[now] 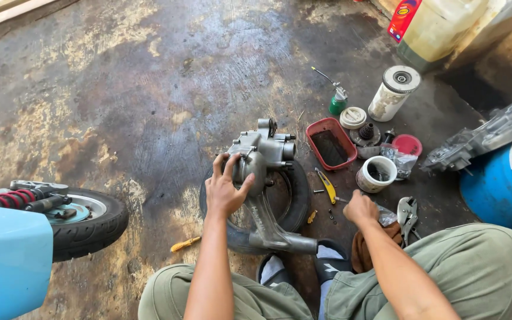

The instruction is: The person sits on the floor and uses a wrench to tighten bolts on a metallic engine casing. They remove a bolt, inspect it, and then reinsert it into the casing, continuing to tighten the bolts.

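A grey metal engine casing [262, 172] with a long arm stands on a black tyre [294, 204] lying flat on the oily concrete floor. My left hand [225, 188] grips the casing's left side, fingers spread over it. My right hand [360, 208] is down at the floor to the right of the tyre, fingers curled over small parts; what it holds is hidden. A brown rag [362, 252] lies under that wrist. My feet in sandals rest against the casing's near end.
A red tray [330, 144] of dark oil, a white cup [376, 173], a yellow-handled tool [327, 185], locking pliers [408, 214], a white filter [393, 93] and a green oil can [338, 104] lie to the right. A blue drum [502, 184] stands far right, a scooter wheel [87, 222] left.
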